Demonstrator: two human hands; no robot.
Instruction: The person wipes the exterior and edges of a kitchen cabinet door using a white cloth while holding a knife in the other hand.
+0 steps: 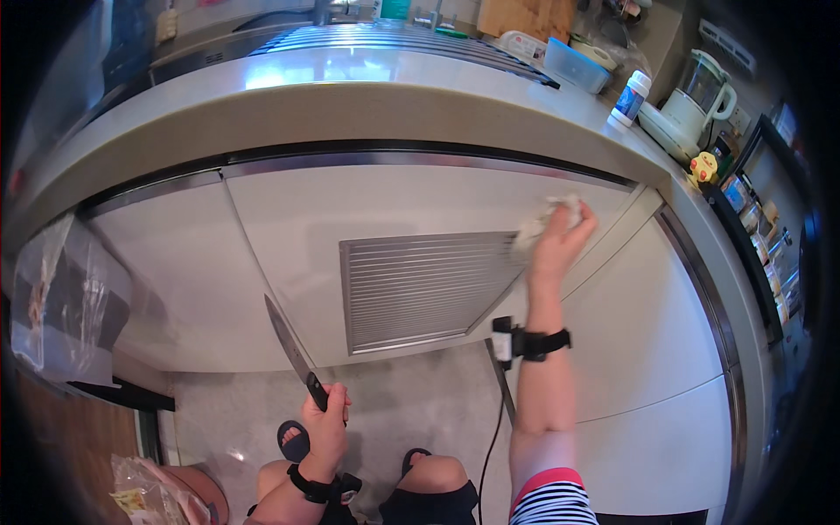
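In the head view, my left hand (326,420) grips the black handle of a kitchen knife (287,338), whose blade points up and away, in front of the white cabinet door (289,210). My right hand (561,239) reaches forward and holds a crumpled whitish cloth (535,230), partly blurred. The cloth is over the upper right corner of a louvered metal vent panel (426,289) set in the cabinet front. Each wrist wears a black strap with a small device.
Above the cabinets runs a pale countertop (420,72) with a roll-up rack (407,42), a blue plastic container (576,65), a white bottle (631,98) and a blender (695,98). A clear bag (72,295) hangs at left; a bin (197,489) stands lower left.
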